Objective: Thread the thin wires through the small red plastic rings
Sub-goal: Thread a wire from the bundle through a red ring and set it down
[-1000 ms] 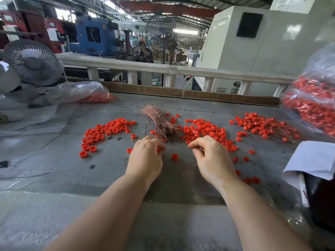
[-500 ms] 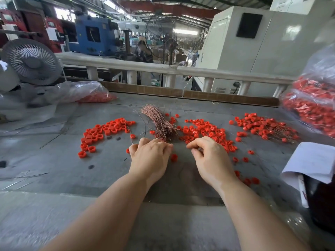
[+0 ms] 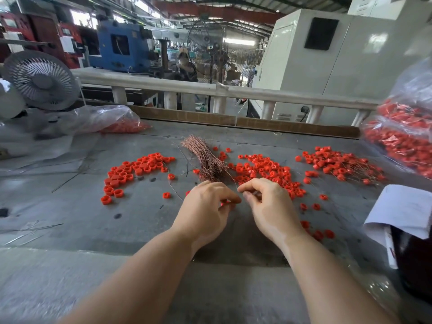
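Observation:
A bundle of thin copper wires (image 3: 205, 157) lies on the grey table (image 3: 140, 218), just beyond my hands. My left hand (image 3: 205, 211) has curled fingers that pinch a small red ring (image 3: 225, 204), mostly hidden under the fingertips. My right hand (image 3: 268, 204) sits close beside it, thumb and forefinger pinched together as if on a thin wire, too fine to make out. Loose red rings lie in a left pile (image 3: 135, 171) and a middle pile (image 3: 264, 171). Rings with wires through them are heaped at the right (image 3: 339, 164).
A clear bag of red rings (image 3: 402, 136) bulges at the right edge, another bag (image 3: 109, 122) at the back left. A desk fan (image 3: 42, 80) stands far left. A white cloth over a dark container (image 3: 406, 213) sits at the near right. Stray wires (image 3: 30, 230) lie at the left.
My left hand has moved right, toward my right hand, and picked up the red ring that lay between them. My right hand has barely moved.

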Action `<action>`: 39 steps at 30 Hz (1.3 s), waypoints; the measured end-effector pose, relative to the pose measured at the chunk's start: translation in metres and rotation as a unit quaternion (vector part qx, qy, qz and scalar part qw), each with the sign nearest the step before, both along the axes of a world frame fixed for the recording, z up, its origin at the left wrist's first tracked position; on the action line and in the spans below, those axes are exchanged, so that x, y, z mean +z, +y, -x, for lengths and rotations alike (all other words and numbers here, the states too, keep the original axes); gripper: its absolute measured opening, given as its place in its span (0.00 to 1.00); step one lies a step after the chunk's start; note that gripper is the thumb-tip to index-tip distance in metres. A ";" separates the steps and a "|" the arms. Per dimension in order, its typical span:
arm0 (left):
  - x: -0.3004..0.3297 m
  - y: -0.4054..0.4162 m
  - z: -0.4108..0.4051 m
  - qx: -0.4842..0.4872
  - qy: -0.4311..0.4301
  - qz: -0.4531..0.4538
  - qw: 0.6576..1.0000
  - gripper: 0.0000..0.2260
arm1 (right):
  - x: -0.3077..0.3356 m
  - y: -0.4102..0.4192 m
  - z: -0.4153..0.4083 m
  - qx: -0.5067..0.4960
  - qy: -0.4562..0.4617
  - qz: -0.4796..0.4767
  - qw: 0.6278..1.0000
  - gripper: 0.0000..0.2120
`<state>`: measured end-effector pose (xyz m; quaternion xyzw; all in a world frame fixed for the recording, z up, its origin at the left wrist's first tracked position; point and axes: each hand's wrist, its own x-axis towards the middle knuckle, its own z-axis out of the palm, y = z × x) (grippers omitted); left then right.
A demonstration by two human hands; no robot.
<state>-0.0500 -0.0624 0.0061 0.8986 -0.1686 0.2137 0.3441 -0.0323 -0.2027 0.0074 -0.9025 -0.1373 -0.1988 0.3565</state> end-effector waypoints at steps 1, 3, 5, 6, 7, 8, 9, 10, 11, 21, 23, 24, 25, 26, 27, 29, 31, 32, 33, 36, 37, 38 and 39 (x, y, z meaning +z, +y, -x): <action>0.000 0.000 0.001 -0.011 0.002 -0.001 1.000 0.07 | 0.000 0.000 0.000 0.006 0.007 -0.006 1.000 0.07; 0.001 -0.001 0.002 -0.028 0.003 -0.007 1.000 0.08 | 0.000 0.001 0.000 0.020 0.027 -0.027 0.999 0.07; 0.001 -0.002 0.003 -0.037 0.007 -0.006 0.999 0.08 | 0.002 0.002 0.000 0.037 0.050 -0.071 0.996 0.07; 0.001 -0.002 0.003 -0.041 0.011 0.000 0.999 0.08 | 0.002 0.002 0.000 0.049 0.060 -0.099 0.992 0.08; 0.001 -0.002 0.003 -0.046 0.013 0.006 0.999 0.08 | 0.003 0.002 0.001 0.061 0.067 -0.121 0.989 0.08; 0.001 -0.002 0.003 -0.050 0.014 0.010 0.999 0.08 | 0.004 0.002 0.001 0.070 0.070 -0.132 0.986 0.08; 0.001 -0.002 0.003 -0.053 0.014 0.009 0.998 0.08 | 0.004 0.002 0.001 0.076 0.071 -0.135 0.985 0.07; 0.000 -0.002 0.003 -0.053 0.012 0.007 0.998 0.08 | 0.004 0.002 0.001 0.077 0.071 -0.139 0.985 0.07; 0.000 -0.002 0.003 -0.052 0.011 0.006 0.999 0.07 | 0.003 0.002 0.000 0.075 0.071 -0.147 0.984 0.08; -0.001 -0.002 0.001 0.011 0.035 0.135 0.990 0.14 | 0.004 -0.001 -0.004 0.037 0.061 -0.320 0.945 0.08; -0.001 -0.002 0.000 0.015 0.040 0.138 0.990 0.15 | 0.005 -0.003 -0.004 0.017 0.066 -0.356 0.932 0.08; -0.002 -0.002 0.000 0.018 0.042 0.137 0.989 0.15 | 0.006 -0.004 -0.005 0.008 0.067 -0.378 0.923 0.08; -0.002 -0.002 -0.001 0.024 0.043 0.135 0.990 0.15 | 0.007 -0.006 -0.005 -0.001 0.066 -0.397 0.916 0.08; -0.003 -0.001 -0.002 0.032 0.042 0.134 0.990 0.14 | 0.008 -0.007 -0.005 -0.010 0.063 -0.414 0.908 0.08; -0.004 -0.001 -0.003 0.042 0.040 0.135 0.989 0.14 | 0.009 -0.008 -0.005 -0.020 0.058 -0.431 0.900 0.08; -0.005 0.001 -0.005 0.053 0.040 0.139 0.988 0.13 | 0.010 -0.010 -0.005 -0.034 0.050 -0.474 0.878 0.07; -0.006 0.001 -0.006 0.055 0.043 0.143 0.987 0.12 | 0.012 -0.011 -0.005 -0.032 0.050 -0.523 0.850 0.06; -0.006 0.002 -0.006 0.059 0.044 0.149 0.986 0.12 | 0.013 -0.012 -0.005 -0.024 0.048 -0.547 0.835 0.06; -0.006 0.002 -0.007 0.069 0.043 0.158 0.984 0.12 | 0.014 -0.013 -0.005 -0.014 0.042 -0.570 0.820 0.05; -0.004 0.008 -0.012 0.132 0.038 0.213 0.967 0.12 | 0.017 -0.015 -0.004 0.005 -0.011 -0.610 0.792 0.07; -0.003 0.011 -0.013 0.154 0.037 0.238 0.958 0.12 | 0.017 -0.016 -0.004 0.005 -0.032 -0.611 0.791 0.08; -0.002 0.014 -0.015 0.171 0.035 0.261 0.949 0.12 | 0.017 -0.016 -0.005 0.003 -0.053 -0.604 0.795 0.09; -0.001 0.017 -0.016 0.184 0.033 0.280 0.942 0.12 | 0.017 -0.017 -0.006 -0.001 -0.071 -0.591 0.803 0.09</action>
